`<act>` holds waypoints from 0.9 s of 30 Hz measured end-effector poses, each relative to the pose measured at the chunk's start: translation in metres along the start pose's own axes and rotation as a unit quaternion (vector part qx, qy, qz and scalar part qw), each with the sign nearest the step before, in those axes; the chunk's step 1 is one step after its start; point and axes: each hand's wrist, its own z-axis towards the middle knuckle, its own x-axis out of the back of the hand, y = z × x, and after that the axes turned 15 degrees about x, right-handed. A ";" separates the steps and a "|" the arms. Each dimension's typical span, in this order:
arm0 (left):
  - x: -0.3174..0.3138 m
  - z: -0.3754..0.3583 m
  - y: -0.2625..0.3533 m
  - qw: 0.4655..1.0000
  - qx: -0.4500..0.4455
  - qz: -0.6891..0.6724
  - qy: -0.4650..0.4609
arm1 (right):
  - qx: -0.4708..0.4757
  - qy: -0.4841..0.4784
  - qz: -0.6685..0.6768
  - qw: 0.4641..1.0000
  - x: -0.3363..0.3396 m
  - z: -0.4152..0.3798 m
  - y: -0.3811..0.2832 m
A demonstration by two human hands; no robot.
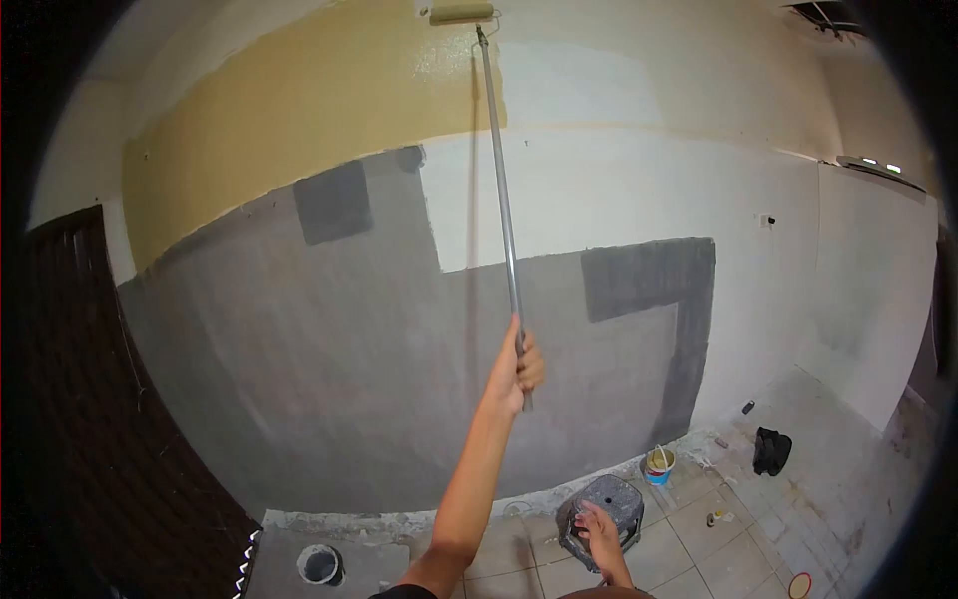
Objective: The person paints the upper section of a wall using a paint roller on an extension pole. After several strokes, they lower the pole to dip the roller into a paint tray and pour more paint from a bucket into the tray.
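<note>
My left hand [521, 367] is wrapped around the lower part of a long grey extension pole [502, 190], its thumb lying up along the shaft. At the far end, a paint roller [461, 13] is raised against the yellow-painted band [299, 110] high on the wall. Wet paint glistens just below the roller. Low in the view, my right hand [601, 539] hangs off the pole with its fingers loosely apart and nothing in them. It overlaps a grey, paint-spotted step stool [617, 501] on the floor.
A small paint bucket [659, 465] stands by the wall base, and a dark bucket [320, 565] sits at lower left. To the right lie a black bag [770, 451] and a round lid [799, 585]. A brown corrugated door [100, 379] borders the left.
</note>
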 end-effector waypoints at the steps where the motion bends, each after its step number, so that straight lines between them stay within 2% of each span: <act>1: 0.005 -0.002 -0.017 1.000 0.010 0.000 0.011 | -0.006 0.000 0.002 1.000 0.005 0.000 -0.001; 4: 0.031 -0.015 -0.078 0.999 0.042 -0.010 0.033 | 0.018 -0.012 0.011 1.000 0.018 0.002 0.002; 8: 0.057 -0.051 -0.169 0.990 0.091 -0.012 0.109 | -0.006 -0.007 -0.010 1.000 0.027 0.005 -0.004; 14: 0.098 -0.105 -0.295 0.982 0.116 -0.024 0.149 | -0.016 -0.033 -0.013 0.999 0.038 0.013 0.006; 20: 0.057 -0.119 -0.290 0.972 0.149 -0.027 0.178 | -0.012 -0.032 -0.070 0.997 0.043 0.025 -0.003; 24: 0.048 -0.097 -0.234 0.980 0.117 -0.019 0.160 | -0.018 -0.006 -0.017 1.000 0.048 0.036 0.012; 27: 0.027 -0.078 -0.170 0.980 0.126 -0.033 0.148 | -0.012 -0.002 -0.014 1.000 0.052 0.042 0.023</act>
